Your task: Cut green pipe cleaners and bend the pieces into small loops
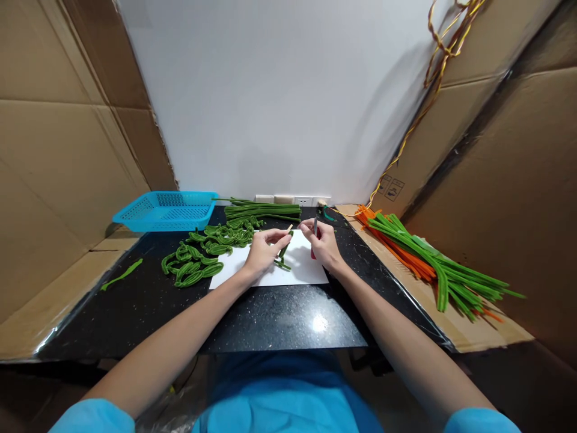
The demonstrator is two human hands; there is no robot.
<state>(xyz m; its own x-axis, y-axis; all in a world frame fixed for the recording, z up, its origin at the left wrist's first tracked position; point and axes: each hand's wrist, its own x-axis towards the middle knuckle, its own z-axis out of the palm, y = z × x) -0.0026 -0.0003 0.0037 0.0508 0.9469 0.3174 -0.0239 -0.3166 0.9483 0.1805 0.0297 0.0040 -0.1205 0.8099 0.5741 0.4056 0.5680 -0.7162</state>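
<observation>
My left hand is closed in a pinch above a white sheet. It grips a dark green pipe cleaner, whose bent end hangs over the paper. A small pale tip sticks up by its fingers; I cannot make out what it is. Closed around a hand tool with a grey metal end and a red part below, my right hand is over the sheet's right side. The tool's kind is mostly hidden by the fingers. Looped dark green pipe-cleaner shapes lie left of the paper.
Behind the sheet lies a bundle of straight dark green pipe cleaners. A blue basket stands back left; a green strip lies in front. Light green and orange pipe cleaners lie right, near cardboard walls. Twisted wires hang at the right.
</observation>
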